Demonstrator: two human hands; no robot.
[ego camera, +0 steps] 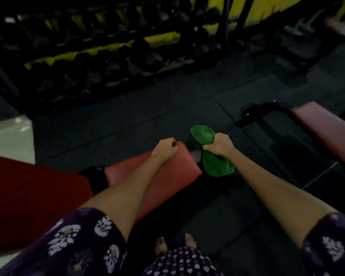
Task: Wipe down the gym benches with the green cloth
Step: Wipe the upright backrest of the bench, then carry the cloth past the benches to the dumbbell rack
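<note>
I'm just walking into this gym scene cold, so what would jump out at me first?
The bright green cloth, bunched in the right hand past the end of the red bench, stands out most. The left hand, fingers curled and empty, hovers over that bench. Behind, a yellow dumbbell rack lines the dark floor.

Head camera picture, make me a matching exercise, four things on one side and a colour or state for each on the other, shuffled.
Things:
1. cloth
2. left hand
3. near bench
4. far bench

States:
A. pale pink pad, at right
B. green, gripped in the right hand
C. red pad under the left forearm
D. fingers curled, holding nothing

Pairs: 1-B, 2-D, 3-C, 4-A
</note>
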